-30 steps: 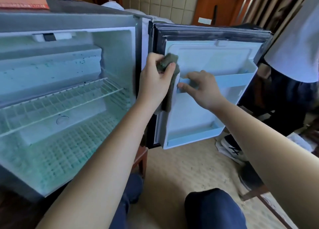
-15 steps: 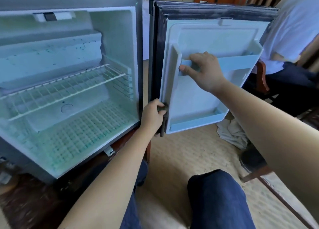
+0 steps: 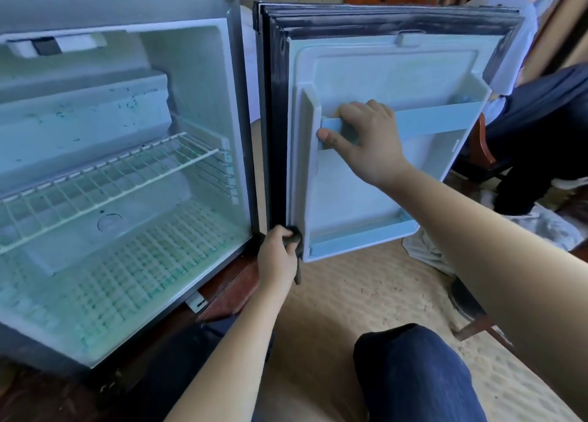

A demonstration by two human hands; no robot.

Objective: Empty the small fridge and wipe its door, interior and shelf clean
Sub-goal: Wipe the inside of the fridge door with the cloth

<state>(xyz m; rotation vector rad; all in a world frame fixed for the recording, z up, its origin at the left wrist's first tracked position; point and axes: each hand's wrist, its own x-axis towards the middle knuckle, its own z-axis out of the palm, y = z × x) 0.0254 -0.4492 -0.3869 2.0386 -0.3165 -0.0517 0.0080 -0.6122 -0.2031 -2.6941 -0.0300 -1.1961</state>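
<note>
Left hand (image 3: 276,256), head view: fingers curled round a crumpled dark grey-green cloth (image 3: 294,240), pressing it into the bottom hinge-side corner of the white plastic fridge door (image 3: 381,71). That's where the liner meets the black rubber gasket (image 3: 276,119). The cloth's tail hangs below the door's bottom edge. Looks like seam cleaning; that corner is a likely dirt trap.

Right hand (image 3: 366,138) grips the pale blue retaining bar (image 3: 436,119) at its hinge-side end, fingers hooked over the top, thumb stretched along the front. Judgement: it's bracing the door so it doesn't swing under wiping pressure.

Door stands wide open beside the small grey fridge cabinet (image 3: 235,103). Cabinet looks emptied: only the white wire shelf (image 3: 111,176) in its slots. Lower door bin (image 3: 359,240) also empty. Dark specks on the back wall and freezer box, so interior and shelf are probably not wiped yet.
</note>
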